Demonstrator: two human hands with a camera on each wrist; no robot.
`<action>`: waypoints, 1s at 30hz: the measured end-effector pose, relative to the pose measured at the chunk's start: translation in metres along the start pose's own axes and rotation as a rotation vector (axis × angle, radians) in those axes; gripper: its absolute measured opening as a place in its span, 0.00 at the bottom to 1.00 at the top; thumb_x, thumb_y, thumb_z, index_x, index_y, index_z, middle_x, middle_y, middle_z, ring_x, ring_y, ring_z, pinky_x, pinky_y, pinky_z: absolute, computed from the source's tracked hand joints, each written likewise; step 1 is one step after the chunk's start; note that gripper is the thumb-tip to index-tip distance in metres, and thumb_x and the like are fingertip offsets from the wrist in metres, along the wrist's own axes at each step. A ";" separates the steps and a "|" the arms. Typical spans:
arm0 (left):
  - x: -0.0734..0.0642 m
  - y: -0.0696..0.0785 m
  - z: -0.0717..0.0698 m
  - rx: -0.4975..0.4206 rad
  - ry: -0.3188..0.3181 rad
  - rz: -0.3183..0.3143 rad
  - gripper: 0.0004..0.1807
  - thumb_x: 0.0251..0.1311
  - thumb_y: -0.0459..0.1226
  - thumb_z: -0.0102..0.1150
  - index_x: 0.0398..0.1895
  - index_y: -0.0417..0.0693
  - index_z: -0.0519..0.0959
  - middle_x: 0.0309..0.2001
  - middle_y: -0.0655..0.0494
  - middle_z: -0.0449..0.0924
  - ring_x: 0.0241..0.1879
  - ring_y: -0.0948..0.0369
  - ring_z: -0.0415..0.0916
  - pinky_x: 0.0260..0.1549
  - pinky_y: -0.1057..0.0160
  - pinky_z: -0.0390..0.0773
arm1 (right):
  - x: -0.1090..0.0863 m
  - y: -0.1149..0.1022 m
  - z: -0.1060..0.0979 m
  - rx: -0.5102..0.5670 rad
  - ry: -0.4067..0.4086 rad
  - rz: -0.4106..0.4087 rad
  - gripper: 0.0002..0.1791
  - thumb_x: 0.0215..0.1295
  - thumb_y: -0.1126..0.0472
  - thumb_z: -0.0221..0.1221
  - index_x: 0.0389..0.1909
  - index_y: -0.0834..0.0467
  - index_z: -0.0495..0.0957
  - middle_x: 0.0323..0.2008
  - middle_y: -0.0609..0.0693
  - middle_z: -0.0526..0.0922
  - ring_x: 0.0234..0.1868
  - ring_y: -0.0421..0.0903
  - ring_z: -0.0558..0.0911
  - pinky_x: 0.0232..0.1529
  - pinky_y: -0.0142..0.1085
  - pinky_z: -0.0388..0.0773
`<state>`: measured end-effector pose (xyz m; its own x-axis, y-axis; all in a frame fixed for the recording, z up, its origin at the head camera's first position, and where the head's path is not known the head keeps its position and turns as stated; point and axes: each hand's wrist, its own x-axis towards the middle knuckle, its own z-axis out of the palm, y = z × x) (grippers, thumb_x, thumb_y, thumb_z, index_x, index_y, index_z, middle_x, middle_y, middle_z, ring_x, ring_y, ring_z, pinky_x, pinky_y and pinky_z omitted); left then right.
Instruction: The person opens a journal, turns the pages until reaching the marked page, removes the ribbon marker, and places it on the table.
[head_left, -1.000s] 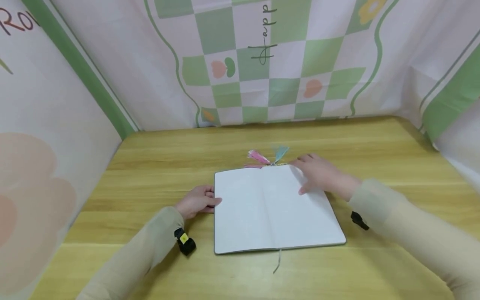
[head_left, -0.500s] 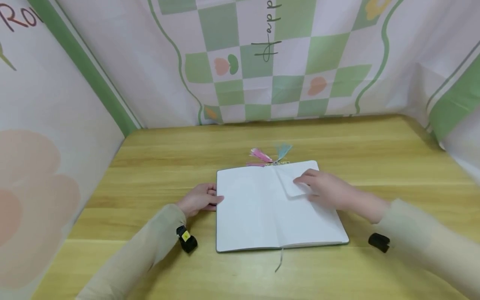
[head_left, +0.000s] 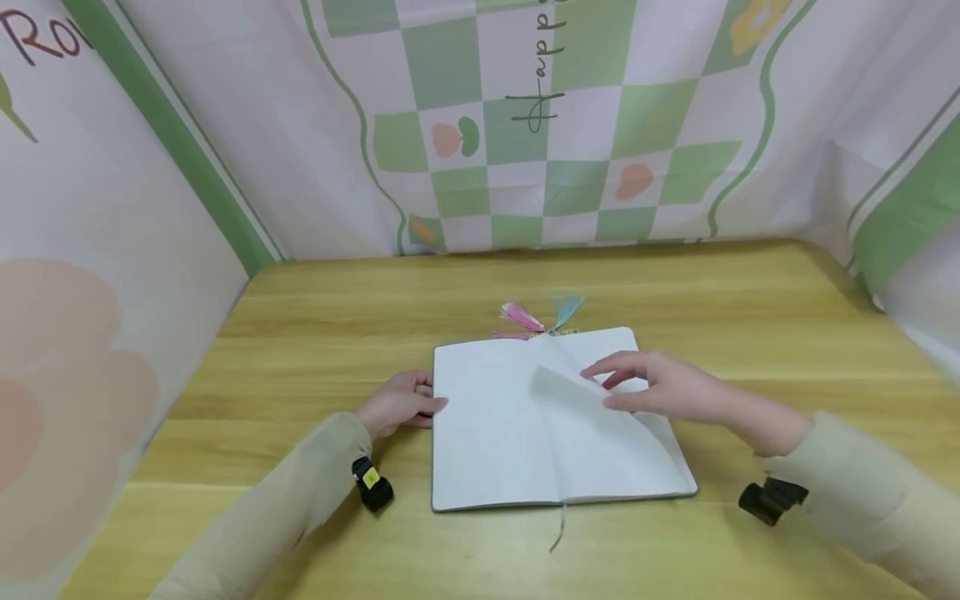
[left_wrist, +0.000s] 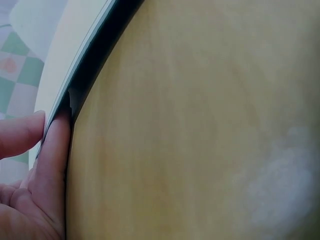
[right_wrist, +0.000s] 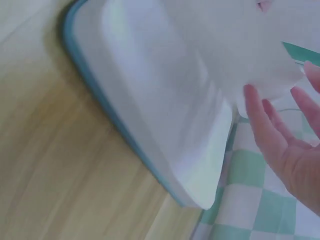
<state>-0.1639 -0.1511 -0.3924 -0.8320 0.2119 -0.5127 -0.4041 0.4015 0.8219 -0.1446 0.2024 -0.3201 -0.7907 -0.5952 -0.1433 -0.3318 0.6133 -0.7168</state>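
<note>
An open notebook (head_left: pixel 487 433) with blank white pages and a dark cover edge lies on the wooden table. My left hand (head_left: pixel 397 404) pinches its left edge, thumb on top and a finger underneath, as the left wrist view shows with the hand (left_wrist: pixel 40 175). Above the right half, a single page (head_left: pixel 585 417) stands raised and curved, its free corner leaning left. My right hand (head_left: pixel 667 387) is at this page with fingers apart and loosely extended; in the right wrist view a fingertip of the hand (right_wrist: pixel 285 150) meets the raised page (right_wrist: pixel 235 45).
Pink tassels (head_left: pixel 521 317) and a blue tassel (head_left: pixel 567 310) stick out past the notebook's top edge. A grey ribbon (head_left: pixel 559 529) hangs from its bottom edge onto the table (head_left: pixel 322 308). A patterned green-and-white cloth (head_left: pixel 517 183) stands behind the table.
My right hand went from the right page's upper corner to lifting a page, moved it leftward, and has loosened its fingers. The left hand keeps its hold on the notebook's edge.
</note>
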 end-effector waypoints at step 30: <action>0.007 -0.007 -0.004 -0.048 -0.037 0.040 0.09 0.70 0.31 0.45 0.48 0.35 0.69 0.32 0.53 0.75 0.32 0.63 0.74 0.33 0.67 0.80 | 0.024 -0.040 0.062 -0.092 -0.227 -0.031 0.28 0.74 0.43 0.40 0.68 0.52 0.63 0.70 0.60 0.57 0.71 0.64 0.51 0.67 0.62 0.48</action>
<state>-0.1681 -0.1565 -0.4005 -0.8334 0.2603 -0.4876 -0.3898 0.3486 0.8524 -0.1186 0.1317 -0.3373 -0.6471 -0.7093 -0.2796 -0.4074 0.6317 -0.6595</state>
